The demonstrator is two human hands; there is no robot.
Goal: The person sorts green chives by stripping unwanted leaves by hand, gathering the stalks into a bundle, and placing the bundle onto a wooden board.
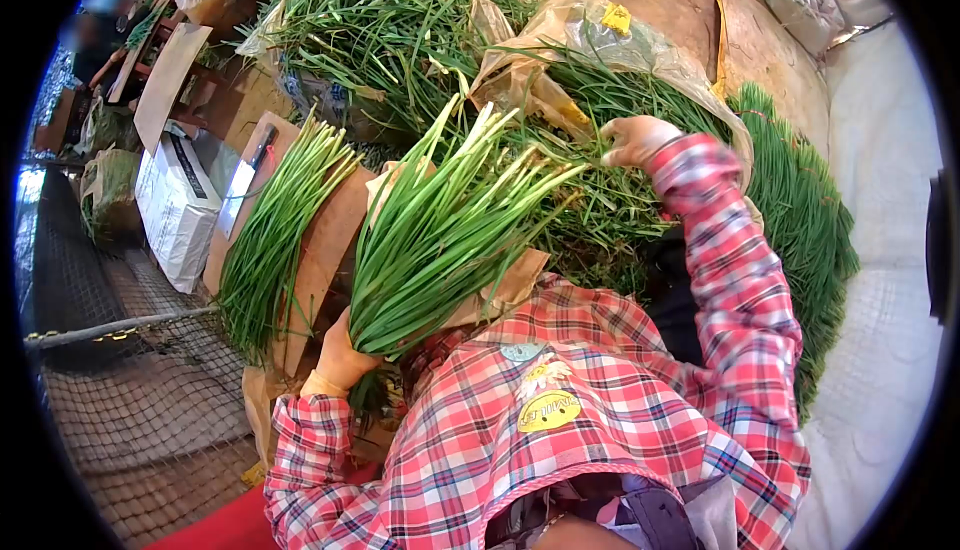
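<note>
A large bunch of long green stalks with pale ends (440,240) fans out in front of my chest. My left hand (345,355) is wrapped round its lower left end. My right hand (635,140) is to the right of the pale ends, fingers curled at the tip of a stalk, beside the plastic bag; whether it pinches anything is too small to tell. Left of the bunch, a second bundle of green stalks (280,235) lies on a brown board (325,240). Loose leaves and trimmings (590,210) lie beneath my right hand.
A big heap of green stalks (390,30) fills the top middle, beside a clear plastic bag (650,40). More bundles (800,220) stand along the right. A knife (262,147) and a white package (175,205) are at the left, above black netting (150,400). A blurred person is far left.
</note>
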